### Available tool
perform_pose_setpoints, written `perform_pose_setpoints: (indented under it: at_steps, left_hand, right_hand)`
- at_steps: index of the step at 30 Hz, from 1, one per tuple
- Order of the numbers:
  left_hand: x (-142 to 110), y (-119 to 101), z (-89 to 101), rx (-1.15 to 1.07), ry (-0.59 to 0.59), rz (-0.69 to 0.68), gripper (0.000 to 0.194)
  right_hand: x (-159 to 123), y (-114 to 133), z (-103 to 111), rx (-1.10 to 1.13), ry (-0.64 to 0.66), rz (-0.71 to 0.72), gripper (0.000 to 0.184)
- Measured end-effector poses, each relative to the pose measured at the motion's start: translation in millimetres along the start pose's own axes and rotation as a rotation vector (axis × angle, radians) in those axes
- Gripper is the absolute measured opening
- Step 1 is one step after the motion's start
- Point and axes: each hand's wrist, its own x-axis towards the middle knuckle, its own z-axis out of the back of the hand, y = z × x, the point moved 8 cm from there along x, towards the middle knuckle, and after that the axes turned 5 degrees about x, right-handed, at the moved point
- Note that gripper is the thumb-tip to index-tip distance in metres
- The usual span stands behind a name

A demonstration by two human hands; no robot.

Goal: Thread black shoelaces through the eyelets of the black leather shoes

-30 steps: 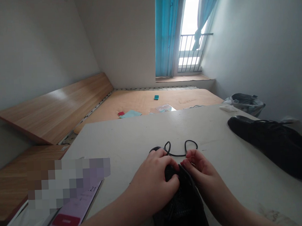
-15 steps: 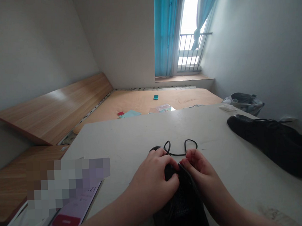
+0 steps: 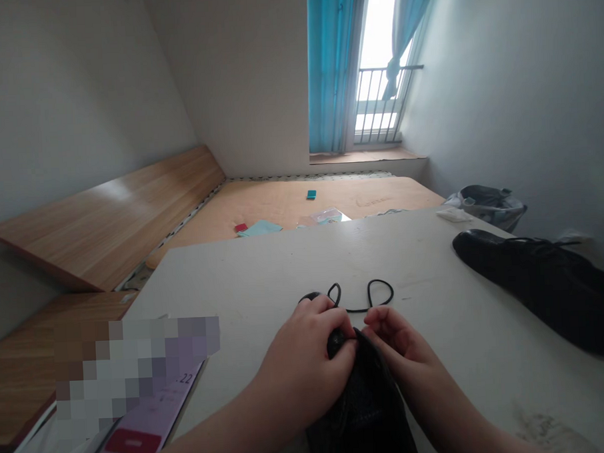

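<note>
A black lace-up shoe (image 3: 363, 417) stands in front of me on the white table, toe pointing away. My left hand (image 3: 312, 353) is closed on its upper, with thumb and fingers gripping the edge of the opening. Beyond the toe, a thin black shoelace (image 3: 356, 311) curves in two loops and runs behind the fingers of my right hand (image 3: 400, 342). That hand is curled at the right edge of the opening, its thumb tip against the shoe and the lace at its fingers. The exact pinch point is hidden.
A second black shoe (image 3: 539, 283) lies at the right of the white table (image 3: 234, 276). A phone with a purple screen (image 3: 155, 413) is at the left. A lined bin (image 3: 496, 204) stands past the far right corner, near a white packet (image 3: 454, 215). Behind is a bed (image 3: 280, 194).
My right fingers have lowered slightly and curled differently at the shoe's edge, and the right lace loop has widened a little. My left thumb has shifted up toward its fingers.
</note>
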Motion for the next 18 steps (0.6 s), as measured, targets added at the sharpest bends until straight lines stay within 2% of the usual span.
perform_pose_setpoints:
  at_steps: [3, 7, 9, 12, 15, 18]
  left_hand:
    - [-1.5, -3.0, 10.4, -0.022, -0.047, -0.012, 0.009]
    - [-6.1, -9.5, 32.9, -0.058, -0.127, -0.037, 0.01]
    - [-10.2, -15.7, 43.9, -0.083, -0.169, -0.089, 0.011]
    - [-18.7, -23.2, 62.4, -0.111, -0.283, -0.171, 0.015]
    - [-29.5, -18.1, 87.8, -0.21, -0.495, -0.148, 0.041]
    - [-39.9, -7.9, 110.4, -0.459, -0.674, -0.119, 0.046]
  right_hand:
    - [0.4, 21.7, -0.5, -0.204, 0.05, 0.075, 0.039]
    - [-4.6, 52.4, -18.9, -0.442, 0.31, 0.206, 0.031]
    - [-6.2, 60.7, -28.1, -0.459, 0.405, 0.204, 0.026]
    - [-4.6, 73.9, -43.3, -0.369, 0.492, 0.163, 0.033]
    - [2.6, 106.1, -49.1, -0.201, 0.438, 0.198, 0.031]
    - [5.8, 159.3, -27.0, -0.084, 0.212, 0.426, 0.024]
